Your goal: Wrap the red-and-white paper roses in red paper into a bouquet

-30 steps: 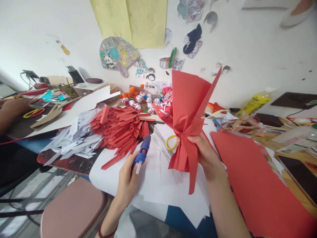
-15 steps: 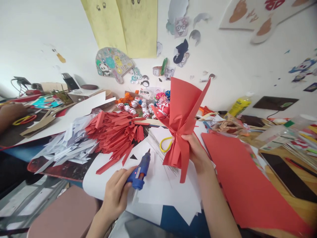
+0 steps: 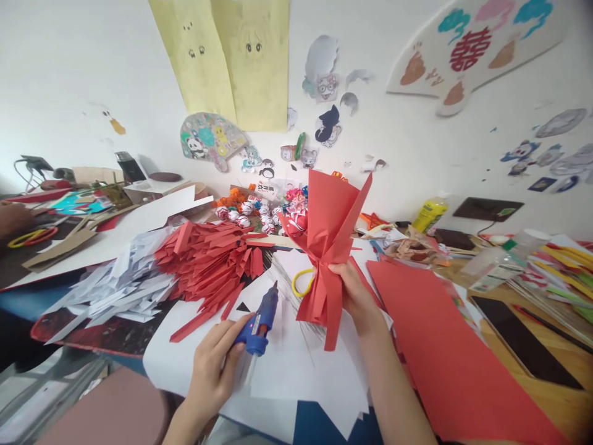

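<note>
My left hand (image 3: 217,358) is closed round a blue hot glue gun (image 3: 262,322), its nozzle pointing up and away over white paper (image 3: 296,371). A glue stick sticks out of its rear end. My right hand (image 3: 354,290) grips the pinched waist of a bouquet wrapped in red paper (image 3: 331,228), held upright. A red and white paper flower (image 3: 298,224) peeks out of the wrap's left side. Behind the wrap, the yellow handle loop of scissors (image 3: 302,282) shows in part, beside thin wires (image 3: 280,266) on the paper.
Piles of red paper strips (image 3: 208,259) and white paper strips (image 3: 120,278) lie to the left. Red sheets (image 3: 445,334), a phone (image 3: 523,340) and a plastic bottle (image 3: 504,262) are at right. Paper flowers (image 3: 266,210) sit against the wall. Another person's hand (image 3: 13,219) is at far left.
The view has tilted up a little and shifted right. The bouquet sits slightly lower and further left in view; both hands keep their holds.
</note>
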Demonstrator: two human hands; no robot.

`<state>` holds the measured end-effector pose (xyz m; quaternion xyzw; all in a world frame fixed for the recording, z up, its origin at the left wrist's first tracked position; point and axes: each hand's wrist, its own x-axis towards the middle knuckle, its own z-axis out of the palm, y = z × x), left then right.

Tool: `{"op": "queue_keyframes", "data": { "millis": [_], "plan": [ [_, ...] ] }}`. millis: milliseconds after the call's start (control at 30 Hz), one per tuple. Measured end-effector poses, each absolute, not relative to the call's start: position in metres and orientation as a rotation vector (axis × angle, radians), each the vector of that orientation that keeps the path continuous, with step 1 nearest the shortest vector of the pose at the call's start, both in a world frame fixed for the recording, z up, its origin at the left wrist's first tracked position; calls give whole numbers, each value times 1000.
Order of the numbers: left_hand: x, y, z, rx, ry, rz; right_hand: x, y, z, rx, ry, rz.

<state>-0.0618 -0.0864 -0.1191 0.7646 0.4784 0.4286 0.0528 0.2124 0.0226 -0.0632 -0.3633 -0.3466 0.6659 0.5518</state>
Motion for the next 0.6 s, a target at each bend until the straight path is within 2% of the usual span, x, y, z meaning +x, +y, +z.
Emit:
{"op": "queue_keyframes", "data": {
  "millis": [600],
  "plan": [
    [-54,-84,-109,2354,1500,1306,216,39,-64,-813,-824,1502]
  ]
}}
